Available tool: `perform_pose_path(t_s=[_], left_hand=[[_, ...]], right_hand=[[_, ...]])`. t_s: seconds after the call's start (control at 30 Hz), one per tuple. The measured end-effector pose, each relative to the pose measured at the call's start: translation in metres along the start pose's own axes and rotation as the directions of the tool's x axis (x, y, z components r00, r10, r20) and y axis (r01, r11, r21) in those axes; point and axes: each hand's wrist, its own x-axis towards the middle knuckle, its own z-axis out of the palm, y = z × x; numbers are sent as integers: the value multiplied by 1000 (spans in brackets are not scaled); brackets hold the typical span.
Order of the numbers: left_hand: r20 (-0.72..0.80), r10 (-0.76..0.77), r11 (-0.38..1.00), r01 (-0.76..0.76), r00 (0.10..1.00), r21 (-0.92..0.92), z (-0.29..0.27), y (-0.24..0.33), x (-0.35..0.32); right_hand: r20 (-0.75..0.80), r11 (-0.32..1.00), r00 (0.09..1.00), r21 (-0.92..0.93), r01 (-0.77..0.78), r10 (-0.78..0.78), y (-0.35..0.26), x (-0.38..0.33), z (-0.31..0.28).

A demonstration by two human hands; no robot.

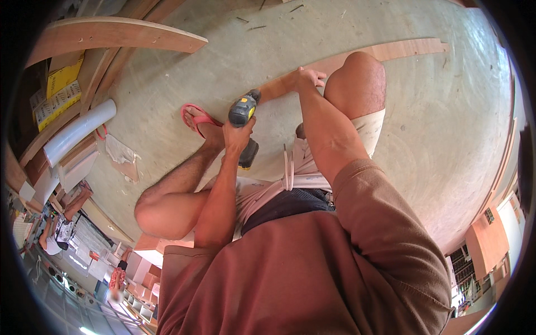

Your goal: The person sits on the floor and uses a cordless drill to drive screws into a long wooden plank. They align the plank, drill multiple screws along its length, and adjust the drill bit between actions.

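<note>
Lots of warm browns and pinks on a grey floor here

The drill is dark grey/black with yellow patches, the flip-flop is pink-red, shirt is rusty brown, shorts pale pinkish-cream. Plywood strip is reddish tan, the concrete floor is dull grey-green, the rolled sheet is white, and the boxes at the far left are yellow with dark print.

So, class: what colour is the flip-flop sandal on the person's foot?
Pink: the flip-flop sandal shows best in the head view.
</note>
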Motion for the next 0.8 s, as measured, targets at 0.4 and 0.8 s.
perform_pose_path(t_s=[0.4,0.8], left_hand=[[-1,-76,997,76,997,24,-3,-3,2],[56,37,943,-54,998,329,-10,14,23]], right_hand=[[-168,984,978,-148,100,-124,1,-23,0],[-176,950,977,-305,61,-119,-4,-24,-6]])
